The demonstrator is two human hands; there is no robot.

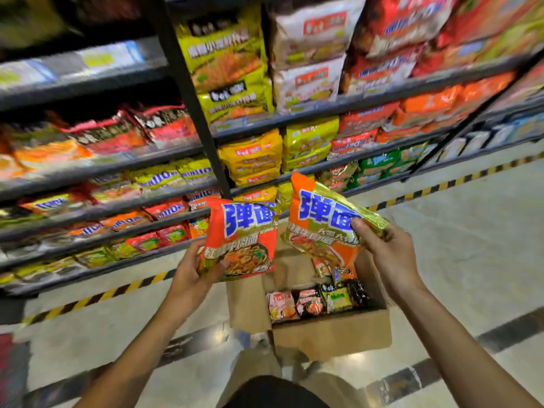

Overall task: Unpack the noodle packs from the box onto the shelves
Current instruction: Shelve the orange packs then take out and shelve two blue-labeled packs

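Left hand (194,275) grips the lower left corner of one orange noodle pack (241,240); right hand (385,248) pinches the right edge of a second orange pack (323,222). Both packs are held above the open cardboard box (332,334), printed faces toward the camera, long axes roughly upright, tops tipped toward the shelves (294,122). More packs (318,301) lie along the box's near wall. Box stands on a pale polished floor (456,245) with yellow-black hazard tape (441,184) along the shelf base.

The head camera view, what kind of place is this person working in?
Most likely a grocery store aisle: dark metal shelves stacked with packaged noodles, an open cardboard box of stock on the floor, and striped hazard tape along the shelf base.
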